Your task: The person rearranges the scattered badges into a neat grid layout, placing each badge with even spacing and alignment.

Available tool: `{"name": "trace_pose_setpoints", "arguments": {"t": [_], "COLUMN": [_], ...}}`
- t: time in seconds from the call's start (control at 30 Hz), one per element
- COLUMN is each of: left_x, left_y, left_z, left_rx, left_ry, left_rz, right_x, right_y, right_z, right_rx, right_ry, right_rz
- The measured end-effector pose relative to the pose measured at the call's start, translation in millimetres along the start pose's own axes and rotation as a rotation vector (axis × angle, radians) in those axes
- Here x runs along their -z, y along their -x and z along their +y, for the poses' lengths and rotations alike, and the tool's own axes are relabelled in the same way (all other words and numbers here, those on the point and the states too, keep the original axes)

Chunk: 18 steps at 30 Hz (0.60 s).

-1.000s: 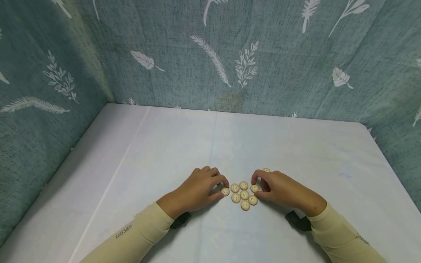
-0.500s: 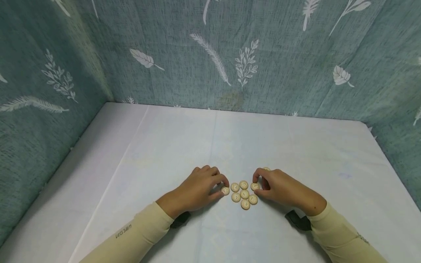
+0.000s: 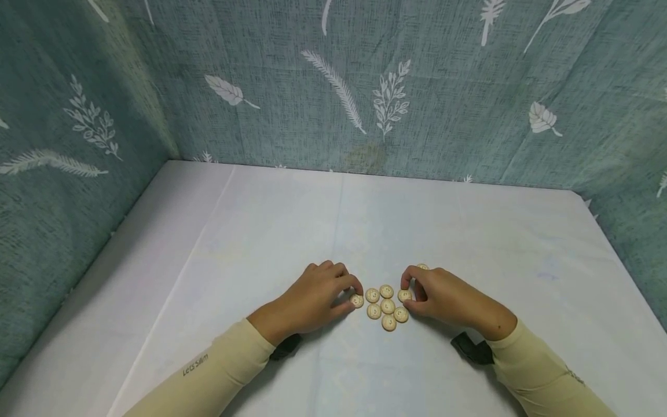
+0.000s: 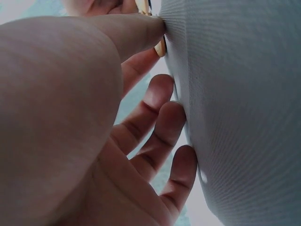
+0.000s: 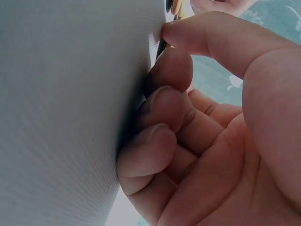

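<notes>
In the head view my left hand (image 3: 315, 298) pinches a small round wooden disc (image 3: 356, 301) with dark marks between thumb and index finger. The disc lies at the left end of a group of similar discs. My right hand (image 3: 440, 298) pinches another wooden disc (image 3: 404, 296) at the group's right side, thumb in front and index finger behind. Between the hands lie several more discs (image 3: 387, 306), close together and flat on the cloth. In the left wrist view the other three fingertips (image 4: 170, 120) rest near the cloth. The right hand's other fingers (image 5: 153, 150) are curled against it.
One more disc (image 3: 422, 267) shows partly behind the right hand. A white cloth (image 3: 271, 231) covers the table. Behind and beside it hangs a green curtain (image 3: 292, 127) with white leaf prints. A dark wrist strap (image 3: 472, 349) sits under each wrist.
</notes>
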<state>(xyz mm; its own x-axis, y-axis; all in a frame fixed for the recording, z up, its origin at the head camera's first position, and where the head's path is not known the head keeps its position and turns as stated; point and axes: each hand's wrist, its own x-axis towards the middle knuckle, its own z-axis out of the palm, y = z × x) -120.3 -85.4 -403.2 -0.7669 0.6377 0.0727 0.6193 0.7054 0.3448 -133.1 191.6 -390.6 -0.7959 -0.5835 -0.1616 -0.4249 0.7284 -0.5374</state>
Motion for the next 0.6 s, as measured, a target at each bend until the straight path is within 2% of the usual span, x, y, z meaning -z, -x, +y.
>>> {"name": "trace_pose_setpoints", "arguments": {"t": [0.6], "left_x": [0.6], "left_y": [-0.6], "left_z": [-0.1], "left_rx": [-0.009], "left_ry": [-0.009], "left_rz": [0.011], "right_x": [3.2], "right_y": [0.0], "right_z": [0.0], "right_rx": [-0.012], "right_ry": [-0.044], "right_rz": [-0.008]}}
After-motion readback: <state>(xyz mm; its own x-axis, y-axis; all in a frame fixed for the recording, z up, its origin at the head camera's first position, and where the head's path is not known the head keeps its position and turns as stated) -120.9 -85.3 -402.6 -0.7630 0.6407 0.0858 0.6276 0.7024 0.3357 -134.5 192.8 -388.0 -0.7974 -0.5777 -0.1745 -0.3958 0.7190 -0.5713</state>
